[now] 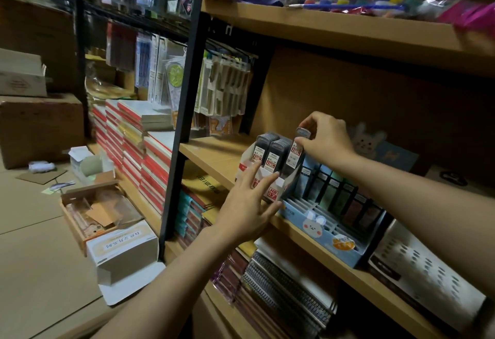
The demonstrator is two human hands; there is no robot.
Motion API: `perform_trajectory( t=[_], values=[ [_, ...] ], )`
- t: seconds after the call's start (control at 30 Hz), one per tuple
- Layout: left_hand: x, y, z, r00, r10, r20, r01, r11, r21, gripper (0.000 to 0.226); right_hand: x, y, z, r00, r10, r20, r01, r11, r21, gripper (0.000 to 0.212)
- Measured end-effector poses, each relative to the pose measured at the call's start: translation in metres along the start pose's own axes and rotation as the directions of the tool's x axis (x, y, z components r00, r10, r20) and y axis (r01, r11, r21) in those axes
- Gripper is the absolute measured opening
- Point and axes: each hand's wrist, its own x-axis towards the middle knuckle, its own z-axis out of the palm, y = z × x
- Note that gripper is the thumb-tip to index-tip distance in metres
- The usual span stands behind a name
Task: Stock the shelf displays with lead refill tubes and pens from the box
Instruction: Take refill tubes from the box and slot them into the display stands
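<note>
From the head view, a white lead refill display box marked "HB 0.7" stands on the wooden shelf, at its near edge. Dark lead refill tubes with white and red labels stand upright in it, in rows.

The left hand lies against the near front of the display box, its fingers straight and spread, the fingertips touching the box front.

The right hand reaches in from the right and pinches one lead refill tube by its top, between thumb and fingers, at the right end of the rows. Whether this tube's lower end sits inside the box cannot be told.

Just right of the display box stands a blue pen display with a rabbit picture, holding dark packs in slots.

On the floor at the left lies an open cardboard box, with a white carton near it.
</note>
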Motion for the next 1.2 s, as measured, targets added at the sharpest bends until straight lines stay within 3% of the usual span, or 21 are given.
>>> perform_trajectory(
  t=[0.23,0.4,0.5,0.6,0.77,0.83,0.9,1.0,1.07,1.2],
  values=[
    [-0.002,-0.007,0.01,0.999,0.039,-0.032,-0.039,0.999,-0.009,0.068,-0.01,-0.002,0.013,0.996,-0.067,0.067,0.085,0.94,-0.33,0.026],
    [-0.002,-0.011,0.013,0.998,0.057,-0.023,-0.056,0.998,0.026,0.076,-0.013,-0.003,0.018,0.987,-0.142,0.073,0.16,0.881,-0.445,0.018],
    [-0.005,-0.009,0.014,0.998,0.066,0.004,-0.066,0.997,0.035,0.083,-0.02,-0.001,0.011,0.98,-0.147,0.138,0.196,0.855,-0.48,0.03],
    [-0.011,-0.001,0.011,0.996,0.073,0.046,-0.073,0.997,0.006,0.083,-0.035,0.0,-0.002,0.975,-0.16,0.153,0.21,0.885,-0.416,0.042],
    [-0.031,0.01,-0.004,0.995,0.076,-0.062,-0.075,0.997,0.02,0.069,-0.112,-0.007,-0.012,0.953,-0.304,-0.013,0.301,0.947,-0.111,0.028],
    [-0.047,0.011,-0.007,0.993,0.002,-0.121,-0.015,0.995,-0.102,0.054,-0.154,-0.006,-0.005,0.939,-0.344,0.004,0.344,0.939,0.007,0.023],
    [-0.07,0.009,-0.005,0.983,-0.162,-0.085,0.131,0.948,-0.291,0.035,-0.191,-0.003,0.007,0.937,-0.337,0.092,0.324,0.936,0.134,0.02],
    [-0.119,-0.006,0.009,0.88,-0.468,0.079,0.446,0.757,-0.478,0.012,-0.238,0.001,0.035,0.909,-0.299,0.289,0.227,0.939,0.257,0.018],
    [-0.16,-0.022,0.02,0.78,-0.605,0.159,0.595,0.638,-0.489,0.003,-0.265,0.0,0.06,0.857,-0.256,0.446,0.131,0.948,0.292,0.015],
    [-0.252,-0.049,0.038,0.568,-0.796,0.21,0.809,0.493,-0.322,0.012,-0.321,-0.001,0.118,0.568,-0.176,0.804,-0.032,0.971,0.235,0.017]
  ],
)
